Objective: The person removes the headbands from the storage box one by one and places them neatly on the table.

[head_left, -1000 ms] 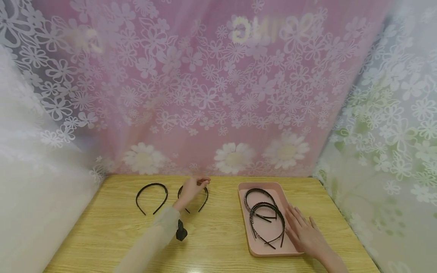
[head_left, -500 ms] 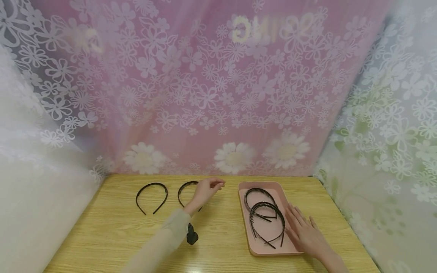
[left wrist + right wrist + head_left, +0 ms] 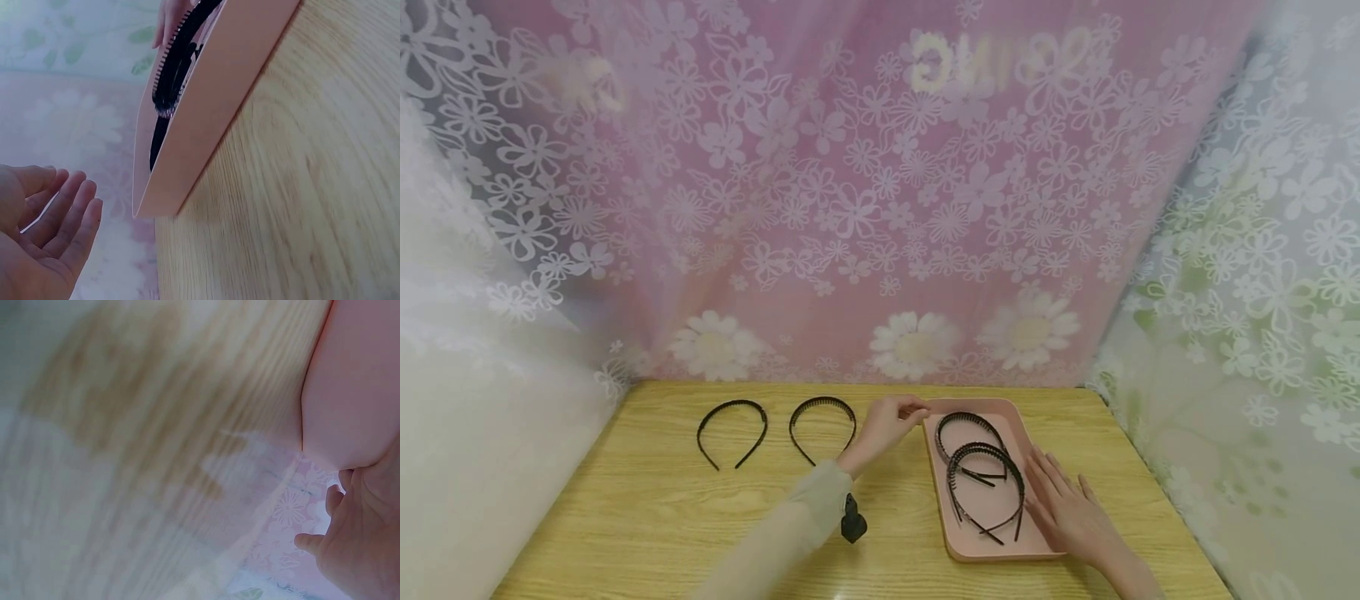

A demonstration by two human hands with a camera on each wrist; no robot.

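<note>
Head view shows a pink tray (image 3: 934, 467) on the wooden surface (image 3: 647, 517), with two black toothed headbands (image 3: 981, 471) lying overlapped inside it. The left hand (image 3: 883, 423) hangs just beside the tray's far left corner, fingers loosely curled toward the rim and holding nothing; the left wrist view confirms an empty, relaxed palm (image 3: 44, 244) next to the tray wall (image 3: 206, 119). The right hand (image 3: 1071, 512) lies flat with straight fingers on the tray's right edge, apparently steadying it. Two more headbands rest left of the tray: one (image 3: 822, 427) near it, another (image 3: 732, 432) farther off.

Judging by this layout, the work in hand is moving headbands between tray and surface, and the left hand looks to be reaching for one in the tray. The next move calls for a pinch on the thin arch of the upper band, lifting it clear of the one it overlaps so the teeth do not snag.

Pale mirrored letters (image 3: 1000, 62) show on the floral curtain (image 3: 850, 208) behind the tray; they are too blurred to read surely.
</note>
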